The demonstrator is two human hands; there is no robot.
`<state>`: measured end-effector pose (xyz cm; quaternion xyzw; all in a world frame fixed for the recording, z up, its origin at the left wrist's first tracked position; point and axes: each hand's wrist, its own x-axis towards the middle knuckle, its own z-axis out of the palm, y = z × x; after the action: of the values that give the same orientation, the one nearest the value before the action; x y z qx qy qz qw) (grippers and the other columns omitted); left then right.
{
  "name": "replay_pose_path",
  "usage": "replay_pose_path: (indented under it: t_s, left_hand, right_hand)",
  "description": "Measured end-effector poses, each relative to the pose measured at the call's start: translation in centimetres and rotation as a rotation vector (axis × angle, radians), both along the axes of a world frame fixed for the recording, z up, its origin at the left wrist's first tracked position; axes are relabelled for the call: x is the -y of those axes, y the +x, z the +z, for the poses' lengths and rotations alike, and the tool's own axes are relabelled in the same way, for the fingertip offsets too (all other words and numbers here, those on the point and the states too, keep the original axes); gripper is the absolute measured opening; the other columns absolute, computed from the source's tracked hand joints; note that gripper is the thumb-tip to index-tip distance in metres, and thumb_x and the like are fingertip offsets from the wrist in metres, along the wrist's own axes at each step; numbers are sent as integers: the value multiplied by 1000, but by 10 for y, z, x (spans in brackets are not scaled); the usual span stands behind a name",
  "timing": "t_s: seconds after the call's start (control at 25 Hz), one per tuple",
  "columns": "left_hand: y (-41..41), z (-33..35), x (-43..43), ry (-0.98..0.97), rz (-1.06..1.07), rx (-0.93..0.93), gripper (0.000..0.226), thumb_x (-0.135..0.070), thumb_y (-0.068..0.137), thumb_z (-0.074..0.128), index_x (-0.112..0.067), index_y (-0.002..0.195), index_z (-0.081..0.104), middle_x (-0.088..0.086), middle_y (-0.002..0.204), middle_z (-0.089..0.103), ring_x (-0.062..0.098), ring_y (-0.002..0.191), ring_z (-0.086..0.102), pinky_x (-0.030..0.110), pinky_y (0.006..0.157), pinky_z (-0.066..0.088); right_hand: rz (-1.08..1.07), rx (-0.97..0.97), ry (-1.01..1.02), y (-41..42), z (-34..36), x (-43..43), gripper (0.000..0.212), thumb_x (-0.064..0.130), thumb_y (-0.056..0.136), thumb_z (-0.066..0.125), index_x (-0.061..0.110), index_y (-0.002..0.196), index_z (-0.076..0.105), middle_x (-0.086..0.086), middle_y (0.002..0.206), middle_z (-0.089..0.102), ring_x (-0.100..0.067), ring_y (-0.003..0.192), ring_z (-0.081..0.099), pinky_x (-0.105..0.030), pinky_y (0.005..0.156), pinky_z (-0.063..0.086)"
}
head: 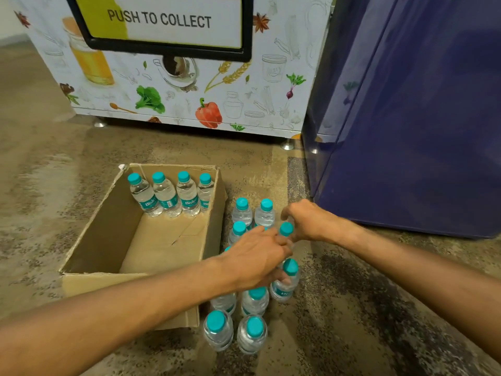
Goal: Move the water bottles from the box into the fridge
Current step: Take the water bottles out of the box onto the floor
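The cardboard box [89, 283] sits open at centre left on a speckled stone floor [54, 185], its rims torn and its walls plain brown corrugate. Four boxed bottles [187, 194] stand in a row against its far wall, long axes vertical, caps up. Each is clear ribbed plastic with a teal screw cap and a teal label band. The floor bottles [218, 331] form an upright cluster just right of the box, caps up. The left hand [252, 261] reaches over this cluster, fingers wrapped round the left-held bottle [284, 290], which stands near upright, its cap leaning slightly right. The right hand [306, 223] is curled round the right-held bottle [286, 229], of which only the cap shows, pointing up. The fridge [406, 131], smooth dark blue, fills the right of the frame. A printed vending cabinet [189, 99] stands at upper centre.
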<state>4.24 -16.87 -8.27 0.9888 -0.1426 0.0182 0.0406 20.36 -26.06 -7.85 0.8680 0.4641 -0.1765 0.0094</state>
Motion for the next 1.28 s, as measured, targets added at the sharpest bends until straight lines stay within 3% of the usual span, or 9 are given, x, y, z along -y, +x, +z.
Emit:
replay_pose_path:
  t_s: [0.08, 0.16, 0.28, 0.4, 0.48, 0.64, 0.88, 1.08, 1.28]
  left_hand:
    - [-14, 14, -38, -151, 84, 42, 41, -54, 89, 54, -22, 113, 61, -5, 103, 63, 9, 92, 53, 25, 80, 42]
    - [-31, 23, -93, -260, 261, 106, 29, -45, 88, 62, -21, 103, 64, -6, 94, 64, 1, 81, 50, 19, 74, 41]
    - [-51, 23, -183, -241, 591, 129, 18, -27, 88, 69, -17, 103, 66, -4, 94, 66, -4, 69, 49, 14, 64, 38]
    - [-41, 10, -242, -147, 774, 55, 31, -13, 87, 69, -12, 117, 60, 6, 115, 64, 14, 91, 63, 24, 78, 52]
    - [-19, 7, -253, -143, 778, 48, 39, -11, 86, 68, -9, 123, 57, 10, 124, 60, 24, 105, 62, 33, 89, 54]
    - [22, -5, -244, -124, 771, -50, 41, -18, 90, 64, -9, 128, 54, 14, 123, 60, 29, 109, 60, 41, 95, 50]
    - [31, -34, -246, -76, 781, -79, 32, -17, 95, 56, -6, 125, 51, 19, 122, 58, 33, 109, 59, 43, 93, 50]
    - [9, -30, -239, -148, 724, -21, 30, -7, 90, 59, -6, 119, 51, 17, 117, 61, 28, 102, 60, 35, 86, 52]
    - [-37, 33, -223, -148, 572, 119, 31, -28, 90, 63, -9, 113, 56, 12, 106, 63, 26, 93, 61, 41, 82, 52]
  right_hand:
    - [28, 87, -28, 0, 27, -14, 52, 33, 70, 83, 18, 115, 61, -3, 109, 62, -22, 98, 60, -29, 70, 45]
    - [48, 154, 51, -3, 56, -37, 36, 29, 74, 81, 18, 103, 65, -2, 95, 63, -21, 87, 59, -28, 68, 45]
    - [100, 130, 247, -19, 73, -94, 27, 29, 73, 81, 16, 93, 67, 0, 81, 60, -20, 78, 58, -25, 69, 45]
    - [184, 107, 296, -41, 53, -157, 30, 25, 77, 78, 10, 100, 67, -6, 93, 68, -23, 82, 63, -34, 75, 55]
    - [189, 158, 286, -50, 36, -190, 27, 20, 84, 70, 8, 108, 65, -12, 103, 67, -28, 90, 64, -38, 78, 55]
    - [144, 303, 159, -59, 17, -221, 21, 15, 91, 59, 9, 111, 63, -12, 106, 64, -29, 100, 62, -35, 75, 47]
    - [109, 308, 94, -47, -8, -222, 20, 13, 91, 59, 8, 111, 61, -10, 100, 59, -24, 86, 49, -33, 74, 41]
    - [157, 261, 198, -49, -11, -214, 21, 27, 94, 57, 10, 105, 59, -9, 99, 61, -21, 81, 47, -32, 72, 38]
    - [274, 179, 404, -53, 43, -183, 29, 40, 90, 60, 13, 97, 54, -5, 90, 56, -21, 78, 52, -30, 64, 36]
